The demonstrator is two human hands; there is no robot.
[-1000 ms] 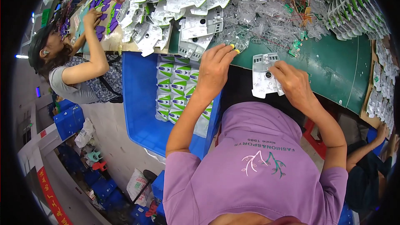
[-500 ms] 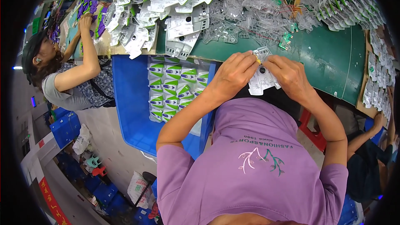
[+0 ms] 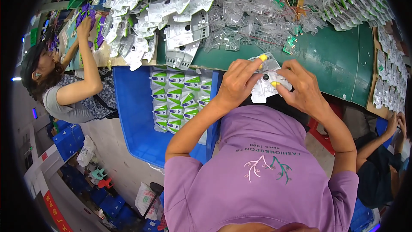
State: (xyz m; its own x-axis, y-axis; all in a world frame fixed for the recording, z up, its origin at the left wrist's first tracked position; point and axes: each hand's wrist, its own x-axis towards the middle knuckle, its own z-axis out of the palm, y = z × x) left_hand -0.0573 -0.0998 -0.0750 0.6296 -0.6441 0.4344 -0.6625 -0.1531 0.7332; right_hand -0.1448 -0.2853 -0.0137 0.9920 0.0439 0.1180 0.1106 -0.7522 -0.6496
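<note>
At the near edge of the green bench, a white plastic shell [image 3: 260, 93] with a round dark hole is held between both hands. A clear plastic piece [image 3: 271, 63] lies against its far end. My left hand [image 3: 235, 83] grips the shell's left side, thumb and fingers closed on it. My right hand [image 3: 304, 87] has its fingers and thumb closed around the right side. Yellow coverings show on a left fingertip and the right thumb tip. Whether the clear piece is fixed to the shell cannot be made out.
White-and-green shells [image 3: 176, 6] are piled at the far left, beside a heap of clear plastic parts [image 3: 240, 15] and small green circuit boards [image 3: 290, 45] with wires. A blue bin [image 3: 137, 129] holds rows of white-green pieces. Co-workers sit left and right.
My hands have moved slightly apart and the shell has turned between them, showing more of its face and the clear piece. The right thumb has come onto the shell.
</note>
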